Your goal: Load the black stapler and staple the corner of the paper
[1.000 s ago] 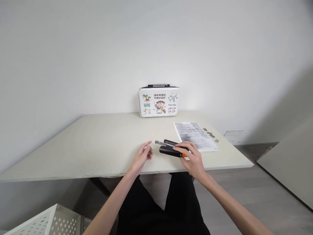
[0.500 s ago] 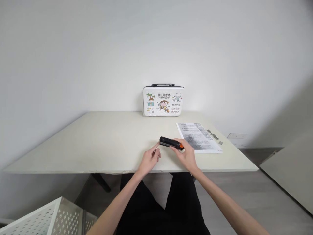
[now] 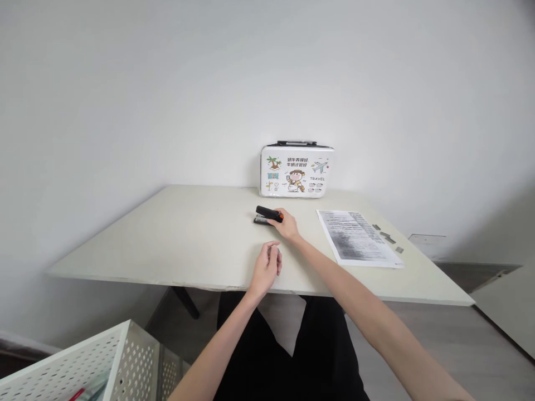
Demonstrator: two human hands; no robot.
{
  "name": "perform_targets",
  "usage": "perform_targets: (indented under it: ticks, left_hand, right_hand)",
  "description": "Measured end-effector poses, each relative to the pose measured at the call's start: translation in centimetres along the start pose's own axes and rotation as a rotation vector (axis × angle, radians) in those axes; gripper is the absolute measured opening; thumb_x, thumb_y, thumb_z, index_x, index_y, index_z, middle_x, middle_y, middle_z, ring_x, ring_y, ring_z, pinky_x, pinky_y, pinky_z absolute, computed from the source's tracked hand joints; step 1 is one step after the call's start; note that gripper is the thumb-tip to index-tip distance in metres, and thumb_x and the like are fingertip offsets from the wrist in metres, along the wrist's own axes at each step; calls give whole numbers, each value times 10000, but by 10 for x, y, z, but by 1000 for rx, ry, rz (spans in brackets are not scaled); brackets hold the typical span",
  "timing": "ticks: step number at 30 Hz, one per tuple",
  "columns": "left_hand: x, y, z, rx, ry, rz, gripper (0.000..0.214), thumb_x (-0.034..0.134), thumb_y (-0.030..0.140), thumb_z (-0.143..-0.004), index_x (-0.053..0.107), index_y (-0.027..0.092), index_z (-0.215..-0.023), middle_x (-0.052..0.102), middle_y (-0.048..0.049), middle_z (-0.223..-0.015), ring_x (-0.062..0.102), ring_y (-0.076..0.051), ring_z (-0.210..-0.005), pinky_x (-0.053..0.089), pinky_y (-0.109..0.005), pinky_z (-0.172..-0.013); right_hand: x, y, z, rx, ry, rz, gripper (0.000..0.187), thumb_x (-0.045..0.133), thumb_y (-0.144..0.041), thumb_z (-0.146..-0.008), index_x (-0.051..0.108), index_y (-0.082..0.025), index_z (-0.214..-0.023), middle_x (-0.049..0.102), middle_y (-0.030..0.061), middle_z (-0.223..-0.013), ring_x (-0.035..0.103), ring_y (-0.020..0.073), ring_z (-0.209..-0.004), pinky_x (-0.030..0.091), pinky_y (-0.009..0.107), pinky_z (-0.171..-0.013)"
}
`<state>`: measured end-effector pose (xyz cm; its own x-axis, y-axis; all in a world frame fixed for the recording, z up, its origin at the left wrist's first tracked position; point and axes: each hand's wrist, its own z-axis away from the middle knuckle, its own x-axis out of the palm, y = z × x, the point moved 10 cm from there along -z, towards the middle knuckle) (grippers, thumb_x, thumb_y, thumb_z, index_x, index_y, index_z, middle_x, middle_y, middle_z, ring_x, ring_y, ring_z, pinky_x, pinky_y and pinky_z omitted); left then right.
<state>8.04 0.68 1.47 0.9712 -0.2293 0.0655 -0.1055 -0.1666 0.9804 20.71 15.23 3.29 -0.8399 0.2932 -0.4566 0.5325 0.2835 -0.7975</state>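
Note:
A black stapler [image 3: 267,214] with an orange part at its rear is gripped by my right hand [image 3: 287,225]. Its front end points left, and its top arm and base stand apart at that end. The stapler is at or just above the tabletop, in front of the case. My left hand [image 3: 266,266] is over the near part of the table, its fingers curled together. What lies in those fingers, if anything, I cannot make out. Right of my right hand lies a printed sheet of paper [image 3: 355,239]. Several small grey staple strips [image 3: 387,238] lie beside its right edge.
A white cartoon-printed case [image 3: 296,171] stands upright at the back of the table [image 3: 179,234], near the wall. On the lower left is a white perforated basket [image 3: 137,356] with some items inside. The table's front edge runs just before my legs.
My right hand has carried the stapler forward and left, away from my left hand. The stapler's front now gapes. My left hand has come off it and curled up. The view has shifted left.

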Motion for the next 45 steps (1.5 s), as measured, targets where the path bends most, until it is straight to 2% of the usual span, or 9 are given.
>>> perform_targets:
  ticks: [4,8,13,15,22,32,37,41,45]
  left_hand:
    - [-5,-1,2,14,46,48,427,527,576,-1038,535,198,-1235,474,45,-824,435,-77,-530,402,-243,-518]
    - [-7,-2,3,3,63,94,415,540,556,-1043,484,209,-1264,482,44,-843,413,-77,-531,411,-242,-519]
    - [-10,-3,4,-14,106,151,394,497,543,-1067,440,221,-1287,469,52,-824,377,-82,-532,381,-234,-526]
    - [-13,-3,5,-21,145,153,375,481,523,-1078,422,227,-1302,456,52,-822,377,-89,-552,358,-225,-527]
    - [-10,-6,2,-42,85,37,394,449,518,-1084,390,229,-1346,485,55,-792,417,-101,-589,364,-220,-571]
    - [6,-1,2,-44,-114,-130,582,503,641,-1017,415,208,-1397,625,-20,-908,627,-169,-820,509,-323,-818]
    - [21,5,3,-29,-258,-245,540,443,624,-1052,425,212,-1401,545,28,-778,565,-171,-738,472,-315,-763]
    - [28,11,4,9,-320,-332,488,376,575,-1087,429,209,-1404,513,52,-721,493,-161,-651,430,-307,-699]
    - [29,15,1,3,-308,-373,471,419,554,-1075,445,214,-1400,545,43,-754,478,-157,-642,419,-298,-676]
  right_hand:
    - [43,-6,-27,-21,-84,8,343,790,-320,-819,664,-278,-1135,774,20,-1107,707,235,-1030,537,401,-983]
    - [59,-21,-42,-59,-150,14,366,817,-349,-803,676,-264,-1130,758,44,-1073,701,265,-1025,539,447,-989]
    - [22,-49,-24,-155,-110,-9,383,662,-368,-947,620,-203,-1290,645,163,-1379,600,284,-1295,466,456,-1118]
    - [-3,-57,2,-191,-128,-31,346,564,-387,-1010,599,-221,-1311,655,137,-1378,659,244,-1211,525,420,-1048]
    - [-56,-71,109,-241,-503,-76,289,597,-435,-1015,686,-262,-1229,736,80,-1268,733,221,-1065,589,341,-823]
    - [-54,-61,137,-129,-498,-262,301,675,-407,-960,721,-233,-1201,801,36,-1003,736,204,-910,563,356,-859]
    - [-64,-56,144,-116,-395,-287,248,696,-414,-936,734,-250,-1119,793,20,-960,728,200,-837,574,355,-822]
    - [-107,-34,150,-56,-246,-148,227,702,-475,-926,724,-275,-1032,789,-1,-888,745,210,-842,584,345,-801]
    - [-204,17,152,61,-8,-6,349,634,-564,-944,697,-253,-1090,798,53,-987,760,240,-865,588,379,-795]
